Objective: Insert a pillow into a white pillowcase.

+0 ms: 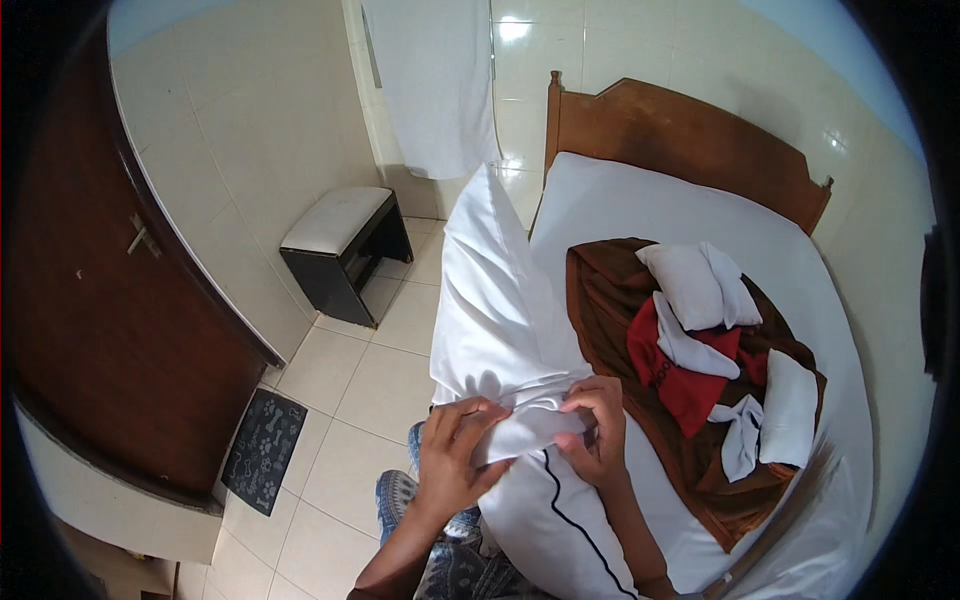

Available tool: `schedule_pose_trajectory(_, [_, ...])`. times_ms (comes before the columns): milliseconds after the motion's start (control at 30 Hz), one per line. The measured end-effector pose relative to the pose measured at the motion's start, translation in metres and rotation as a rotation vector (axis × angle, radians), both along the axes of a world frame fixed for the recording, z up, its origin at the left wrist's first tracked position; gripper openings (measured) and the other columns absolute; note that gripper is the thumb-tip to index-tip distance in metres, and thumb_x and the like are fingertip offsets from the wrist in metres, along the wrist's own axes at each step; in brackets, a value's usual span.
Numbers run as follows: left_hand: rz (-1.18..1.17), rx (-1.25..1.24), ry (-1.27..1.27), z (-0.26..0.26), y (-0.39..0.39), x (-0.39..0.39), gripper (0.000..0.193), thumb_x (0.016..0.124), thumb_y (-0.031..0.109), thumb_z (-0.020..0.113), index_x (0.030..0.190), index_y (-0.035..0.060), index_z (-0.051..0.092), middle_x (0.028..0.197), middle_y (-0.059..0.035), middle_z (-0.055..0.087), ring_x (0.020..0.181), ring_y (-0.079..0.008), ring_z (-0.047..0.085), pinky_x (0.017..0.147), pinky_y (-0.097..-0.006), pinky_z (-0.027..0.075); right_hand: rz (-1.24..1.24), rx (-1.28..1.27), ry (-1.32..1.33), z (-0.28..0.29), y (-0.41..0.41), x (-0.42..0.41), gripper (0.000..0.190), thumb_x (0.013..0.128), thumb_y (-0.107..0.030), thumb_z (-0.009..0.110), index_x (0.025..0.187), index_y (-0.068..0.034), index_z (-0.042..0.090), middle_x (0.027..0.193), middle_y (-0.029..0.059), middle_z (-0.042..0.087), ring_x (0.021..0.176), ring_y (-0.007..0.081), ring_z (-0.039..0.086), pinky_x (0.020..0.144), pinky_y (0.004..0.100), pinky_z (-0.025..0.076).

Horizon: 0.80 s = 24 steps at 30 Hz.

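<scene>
A white pillowcase (487,300) stands up in a point before me, its lower part gathered in folds between my hands. My left hand (461,442) grips the gathered cloth from the left, fingers on top and thumb below. From the right, my right hand (592,431) pinches the same cloth between thumb and fingers. Below the hands a plump white pillow (547,517) reaches down towards my lap. A thin black cord (559,502) runs over it from near the gathered cloth to the bottom of the view. How far the pillow is inside the case is hidden.
On the bed's white sheet (615,187) lies a brown blanket (600,300) with small white cushions (787,412) and a red cloth (690,397). Behind rises a wooden headboard (675,127). At left are a padded stool (337,217), a dark mat (265,450) and a door (112,300).
</scene>
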<state>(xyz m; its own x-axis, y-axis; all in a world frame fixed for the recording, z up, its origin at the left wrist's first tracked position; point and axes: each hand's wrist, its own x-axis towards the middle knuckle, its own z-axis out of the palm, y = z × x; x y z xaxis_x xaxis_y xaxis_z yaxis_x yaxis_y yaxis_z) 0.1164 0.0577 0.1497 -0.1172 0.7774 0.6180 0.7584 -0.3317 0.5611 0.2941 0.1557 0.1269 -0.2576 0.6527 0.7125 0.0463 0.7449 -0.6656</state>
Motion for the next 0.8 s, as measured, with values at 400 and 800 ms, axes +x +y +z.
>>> schedule_pose_trajectory(400, [-0.115,-0.008,0.001,-0.009,-0.044,-0.012,0.049,0.049,0.004,0.073,0.097,0.0043,0.062,0.102,-0.0080,0.060,0.096,-0.0290,0.054,0.085,-0.0388,0.043,-0.036,0.128,-0.216,0.002,-0.035,0.000,0.009,0.072,-0.007,0.068,0.079,-0.006,0.062,0.081,0.0066,0.062,0.077,0.0250,0.059,0.068,0.0339,0.045])
schedule_pose_trajectory(800, [0.009,-0.116,-0.017,-0.020,-0.031,-0.015,0.077,0.084,0.070,0.029,0.086,0.0021,0.066,0.093,-0.0140,0.064,0.119,-0.0472,0.041,0.104,-0.0605,0.021,0.233,-0.573,0.025,-0.016,-0.018,0.016,0.025,0.086,-0.022,0.062,0.099,-0.001,0.062,0.093,0.0123,0.066,0.090,0.0223,0.061,0.082,0.0330,0.045])
